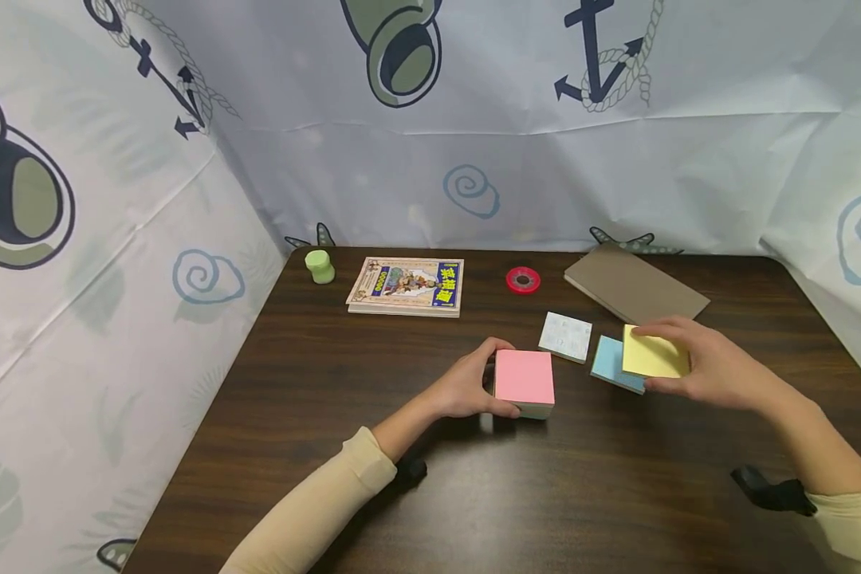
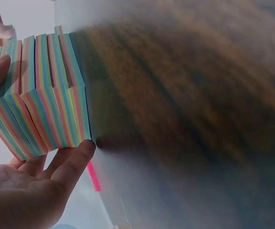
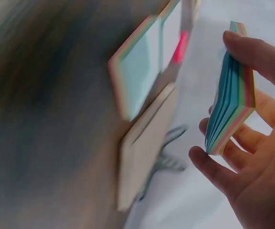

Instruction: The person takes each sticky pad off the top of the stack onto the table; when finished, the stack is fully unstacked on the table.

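Note:
My left hand [image 1: 466,384] grips a tall stack of sticky note pads [image 1: 524,378] with a pink top sheet, thumb on the near side and fingers on the far side. From the left wrist, several pads with striped, many-coloured edges [image 2: 37,105] show in the stack, which stands at the table surface. My right hand [image 1: 717,367] pinches a yellow-topped sticky note pad [image 1: 653,355] between thumb and fingers. This pad is raised and overlaps a blue sticky note pad [image 1: 615,365] in the head view. Its layered edge [image 3: 235,102] is turned to the right wrist camera.
A white-topped pad [image 1: 566,336] lies left of the blue one. Behind are a grey-brown board or notebook [image 1: 634,285], a red ring-shaped roll [image 1: 523,280], an illustrated book [image 1: 406,287] and a small green object [image 1: 320,266]. A patterned sheet [image 1: 416,183] hangs behind the table [image 1: 574,494].

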A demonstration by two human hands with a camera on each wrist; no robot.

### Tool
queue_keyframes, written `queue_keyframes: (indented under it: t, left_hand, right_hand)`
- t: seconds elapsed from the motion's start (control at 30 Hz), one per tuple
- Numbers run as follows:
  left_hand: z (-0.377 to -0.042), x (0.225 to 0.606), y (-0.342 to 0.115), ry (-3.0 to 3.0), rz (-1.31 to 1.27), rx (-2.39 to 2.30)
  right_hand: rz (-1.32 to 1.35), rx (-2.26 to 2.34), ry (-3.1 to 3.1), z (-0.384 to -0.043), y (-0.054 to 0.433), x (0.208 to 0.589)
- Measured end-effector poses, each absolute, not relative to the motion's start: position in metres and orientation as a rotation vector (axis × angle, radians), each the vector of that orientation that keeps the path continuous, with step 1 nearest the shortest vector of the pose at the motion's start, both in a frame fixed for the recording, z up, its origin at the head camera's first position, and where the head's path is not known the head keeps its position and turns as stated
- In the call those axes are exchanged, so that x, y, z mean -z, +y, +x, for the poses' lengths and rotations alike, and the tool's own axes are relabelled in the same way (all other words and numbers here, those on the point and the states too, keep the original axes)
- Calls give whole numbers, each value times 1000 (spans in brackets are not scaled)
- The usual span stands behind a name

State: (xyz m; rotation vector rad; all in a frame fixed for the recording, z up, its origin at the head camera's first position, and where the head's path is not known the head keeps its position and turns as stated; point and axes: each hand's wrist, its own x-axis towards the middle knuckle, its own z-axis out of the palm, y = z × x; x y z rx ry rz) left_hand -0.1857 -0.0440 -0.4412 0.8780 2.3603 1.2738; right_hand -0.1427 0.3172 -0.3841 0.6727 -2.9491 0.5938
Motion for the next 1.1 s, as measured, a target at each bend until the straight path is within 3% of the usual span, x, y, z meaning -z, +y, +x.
queue_keyframes:
  t: [0.27, 0.57, 0.9, 1.1]
  left_hand:
    - [-184, 440, -45, 2364, 875, -1277]
    - [-185, 444, -45, 2368, 877, -1272]
    - [-184, 443, -43, 2383, 887, -1261]
    - [-183, 442, -43, 2395, 883, -1257]
  right_hand:
    - [558, -563, -3038, -144, 367, 424]
    - [559, -583, -3070, -143, 378, 448]
    - [563, -593, -3082, -139, 376, 445]
    - [599, -687, -3051, -135, 353, 419]
